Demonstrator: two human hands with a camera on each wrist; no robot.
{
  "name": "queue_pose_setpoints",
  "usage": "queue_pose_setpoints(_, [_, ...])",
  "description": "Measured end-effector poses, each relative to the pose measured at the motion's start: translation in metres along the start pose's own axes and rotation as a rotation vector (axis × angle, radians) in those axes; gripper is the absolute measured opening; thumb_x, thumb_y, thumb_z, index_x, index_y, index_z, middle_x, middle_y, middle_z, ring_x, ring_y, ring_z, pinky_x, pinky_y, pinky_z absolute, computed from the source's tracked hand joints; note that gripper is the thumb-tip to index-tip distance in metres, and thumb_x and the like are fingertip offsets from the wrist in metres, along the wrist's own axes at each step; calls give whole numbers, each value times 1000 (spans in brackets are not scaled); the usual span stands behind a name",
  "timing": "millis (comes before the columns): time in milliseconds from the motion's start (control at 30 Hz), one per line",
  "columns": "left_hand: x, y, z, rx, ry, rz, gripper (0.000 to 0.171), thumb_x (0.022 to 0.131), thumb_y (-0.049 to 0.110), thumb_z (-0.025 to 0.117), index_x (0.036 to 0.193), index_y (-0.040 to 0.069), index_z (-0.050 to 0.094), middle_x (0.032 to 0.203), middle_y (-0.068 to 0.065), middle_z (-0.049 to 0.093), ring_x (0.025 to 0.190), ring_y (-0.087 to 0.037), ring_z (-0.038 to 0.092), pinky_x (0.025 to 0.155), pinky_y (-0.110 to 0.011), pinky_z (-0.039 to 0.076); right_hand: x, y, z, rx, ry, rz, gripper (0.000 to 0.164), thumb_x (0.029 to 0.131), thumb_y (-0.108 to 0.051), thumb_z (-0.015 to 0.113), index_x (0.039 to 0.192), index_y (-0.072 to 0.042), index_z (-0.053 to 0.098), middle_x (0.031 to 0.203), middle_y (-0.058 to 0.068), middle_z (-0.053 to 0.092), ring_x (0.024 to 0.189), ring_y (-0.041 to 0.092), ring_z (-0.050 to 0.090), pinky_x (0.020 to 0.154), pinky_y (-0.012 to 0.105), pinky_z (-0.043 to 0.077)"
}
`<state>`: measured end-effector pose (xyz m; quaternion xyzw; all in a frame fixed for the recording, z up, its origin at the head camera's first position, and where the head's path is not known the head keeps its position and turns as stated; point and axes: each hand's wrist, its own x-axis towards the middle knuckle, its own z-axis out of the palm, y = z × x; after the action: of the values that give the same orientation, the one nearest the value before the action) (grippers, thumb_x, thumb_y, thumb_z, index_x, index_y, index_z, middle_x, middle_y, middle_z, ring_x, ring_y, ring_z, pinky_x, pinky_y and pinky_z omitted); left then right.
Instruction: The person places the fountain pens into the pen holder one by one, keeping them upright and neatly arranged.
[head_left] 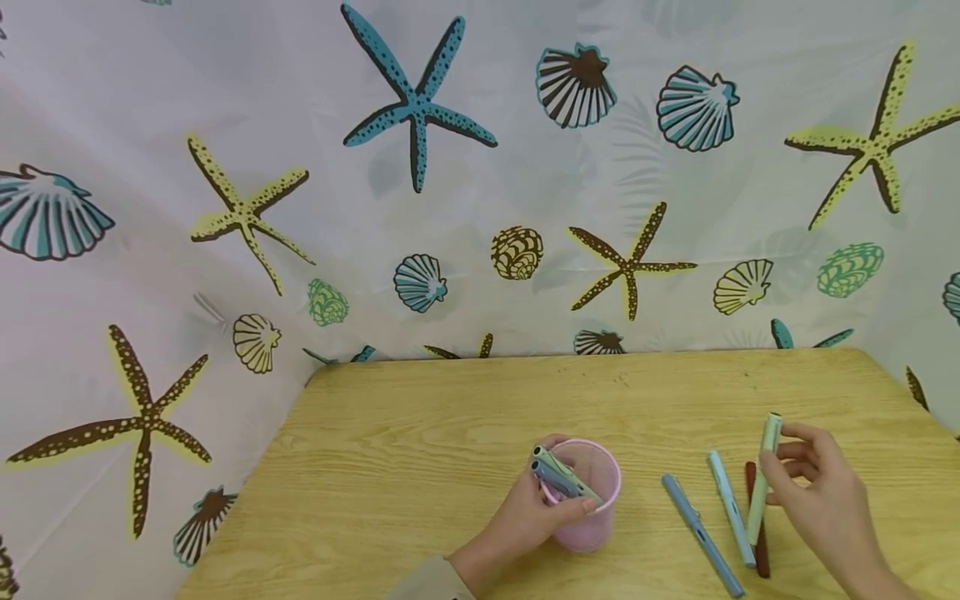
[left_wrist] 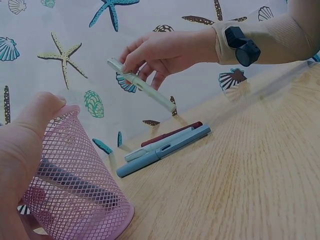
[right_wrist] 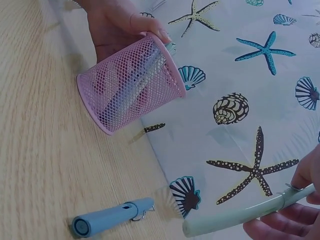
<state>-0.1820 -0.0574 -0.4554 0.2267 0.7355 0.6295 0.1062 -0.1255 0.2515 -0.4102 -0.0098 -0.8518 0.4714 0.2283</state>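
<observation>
My left hand (head_left: 531, 510) grips a pink mesh pen cup (head_left: 587, 535) at its side, with the thumb over the rim. Inside the cup lean a green pen and a blue-grey pen (head_left: 557, 479), their ends sticking up past the rim by the fingers. To the right, my right hand (head_left: 831, 498) pinches a pale green pen (head_left: 757, 510) between thumb and fingers. In the left wrist view this pen (left_wrist: 150, 91) is raised above the table and tilted. Below it lie a dark red pen (head_left: 762, 554), a light blue pen (head_left: 729, 502) and a darker blue pen (head_left: 701, 533).
The wooden table (head_left: 420, 433) runs back to a white cloth (head_left: 480, 192) printed with starfish and shells. This cloth also hangs along the left and right sides. A dark device (left_wrist: 243, 46) is strapped to the right wrist.
</observation>
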Motion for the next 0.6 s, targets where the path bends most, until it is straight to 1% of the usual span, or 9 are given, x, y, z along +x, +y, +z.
queue_pose_setpoints(100, [0, 0, 0, -5, 2, -6, 70, 81, 27, 73, 136, 30, 31, 127, -9, 41, 109, -20, 49, 92, -40, 42, 0, -3, 4, 38, 28, -37, 37, 92, -14, 58, 123, -1, 42, 92, 0, 56, 71, 2, 58, 52, 28, 52])
queue_pose_setpoints(267, [1, 0, -1, -4, 2, 3, 74, 80, 27, 74, 139, 24, 29, 127, -9, 40, 110, -21, 49, 92, -40, 42, 0, -12, 12, 98, 63, -109, 37, 90, -4, 59, 123, 0, 42, 93, -3, 56, 72, 3, 58, 50, 26, 51])
queue_pose_setpoints(333, [1, 0, -1, -7, -2, 10, 73, 81, 27, 74, 139, 23, 29, 127, -10, 40, 111, -22, 48, 92, -40, 42, 1, -15, 15, 128, 66, -132, 37, 90, -1, 58, 123, 0, 41, 93, -2, 56, 74, 3, 58, 51, 26, 52])
queue_pose_setpoints(500, [1, 0, -1, -3, -3, 5, 71, 80, 28, 74, 136, 30, 30, 128, -8, 40, 112, -23, 47, 93, -40, 42, 2, -23, 22, 229, 59, -175, 35, 89, 7, 55, 121, 4, 40, 93, 2, 55, 75, 7, 58, 52, 29, 53])
queue_pose_setpoints(600, [1, 1, 0, 1, -4, -1, 70, 81, 28, 74, 136, 32, 30, 127, -8, 40, 111, -22, 48, 92, -39, 42, 2, -26, 26, 285, 59, -202, 35, 88, 10, 54, 120, 6, 40, 92, 5, 55, 74, 9, 59, 52, 30, 53])
